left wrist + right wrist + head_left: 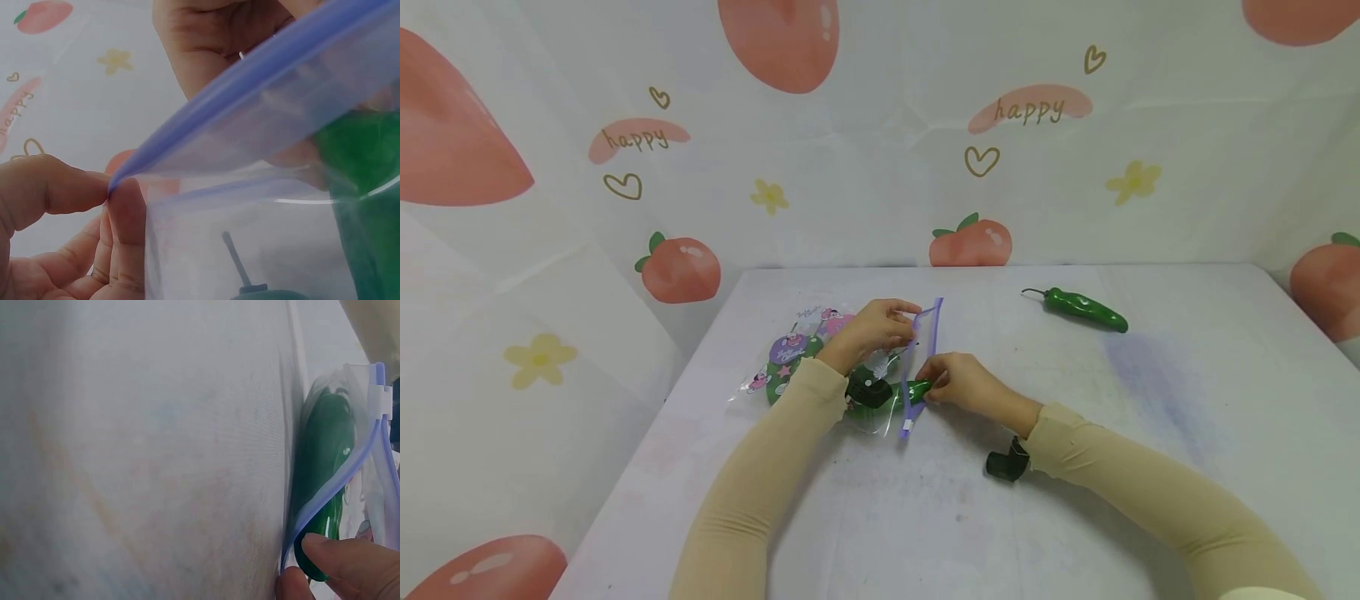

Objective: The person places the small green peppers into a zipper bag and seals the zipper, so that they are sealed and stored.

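A clear zip bag [934,329] with a purple rim and printed cartoon designs lies on the table, its mouth parted to the right. My left hand [876,327] pinches the far end of the rim between thumb and forefinger, as the left wrist view shows at the purple edge [206,112]. At the mouth, my right hand [961,382] grips the near end of a green pepper [325,431]. Most of that pepper is inside the bag. Behind the film in the left wrist view, a second green pepper [269,294] shows its stem; the rest is cut off.
Another green pepper [1084,309] lies at the back right of the white table [1075,517]. A white slider [907,426] sits at the near end of the bag's rim. Behind the table hangs a cloth printed with peaches [681,271].
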The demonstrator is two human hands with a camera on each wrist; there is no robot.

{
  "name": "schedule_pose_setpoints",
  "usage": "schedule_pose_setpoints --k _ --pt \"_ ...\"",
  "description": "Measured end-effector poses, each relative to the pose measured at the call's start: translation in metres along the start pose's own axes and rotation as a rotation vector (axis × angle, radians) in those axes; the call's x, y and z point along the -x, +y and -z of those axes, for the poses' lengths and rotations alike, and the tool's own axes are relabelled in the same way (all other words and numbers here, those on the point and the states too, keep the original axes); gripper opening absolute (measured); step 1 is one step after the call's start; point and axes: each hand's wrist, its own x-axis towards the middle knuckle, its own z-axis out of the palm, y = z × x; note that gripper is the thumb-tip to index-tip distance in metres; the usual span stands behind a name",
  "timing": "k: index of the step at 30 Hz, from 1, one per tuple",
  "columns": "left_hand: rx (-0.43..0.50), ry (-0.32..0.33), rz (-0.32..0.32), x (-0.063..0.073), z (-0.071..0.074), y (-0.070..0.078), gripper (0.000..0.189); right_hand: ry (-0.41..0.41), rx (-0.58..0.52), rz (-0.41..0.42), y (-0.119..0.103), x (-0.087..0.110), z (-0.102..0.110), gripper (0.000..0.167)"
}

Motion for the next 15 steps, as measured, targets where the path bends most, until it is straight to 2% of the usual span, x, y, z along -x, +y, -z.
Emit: schedule_pose_setpoints --k 15 --pt "-0.014 0.004 0.004 0.0016 -0.0001 0.0000 0.047 0.042 0.009 0.007 0.0018 0.0026 -0.0016 0.035"
